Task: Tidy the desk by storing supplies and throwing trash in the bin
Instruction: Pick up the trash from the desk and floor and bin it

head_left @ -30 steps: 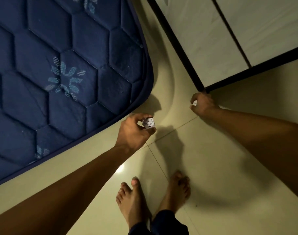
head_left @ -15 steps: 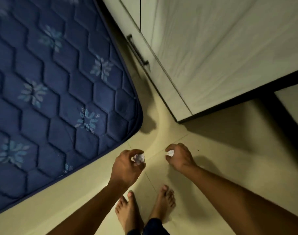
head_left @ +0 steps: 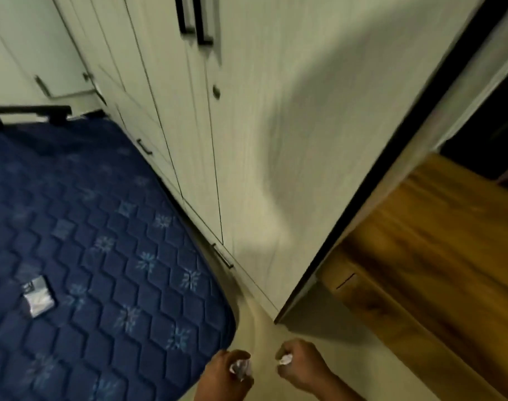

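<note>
You are standing between the mattress (head_left: 102,241) and the wardrobe (head_left: 247,140), carrying trash, judging by your grip; no bin is showing, so the next move is finding it. Your left hand (head_left: 226,377) is pinching one paper wad (head_left: 240,369); your right hand (head_left: 300,369) is curling around another wad (head_left: 285,359).

Navy floral-quilted mattress (head_left: 102,241); white wardrobe (head_left: 276,111)

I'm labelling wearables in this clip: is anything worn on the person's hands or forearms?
Nothing shows. The left hand and right hand are bare, with no gloves, rings, watch or bands visible, and the visible forearms carry no sleeves. The picture is blurred, so small items could be missed.
</note>
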